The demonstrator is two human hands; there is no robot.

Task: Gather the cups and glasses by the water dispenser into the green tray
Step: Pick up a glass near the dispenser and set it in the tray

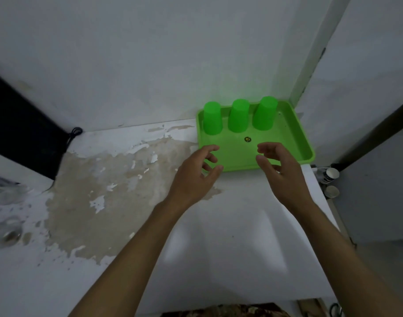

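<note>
A bright green tray [296,131] lies on the white counter against the back wall, in the right corner. Three green cups stand upside down in a row along its far side: the left cup [212,121], the middle cup [238,118] and the right cup [265,116]. My left hand [197,173] hovers over the tray's near left corner, fingers spread and curled, holding nothing. Over the tray's near edge, my right hand [279,169] is held the same way, fingers apart and empty. A small dark sticker [247,139] marks the tray floor between the hands.
The counter [230,236] has a large patch of peeled, brownish paint [99,193] at the left. A black panel [19,126] with a cord leans at the far left. Two metal-topped containers [331,179] sit below the counter's right edge. A clear object lies at the left edge.
</note>
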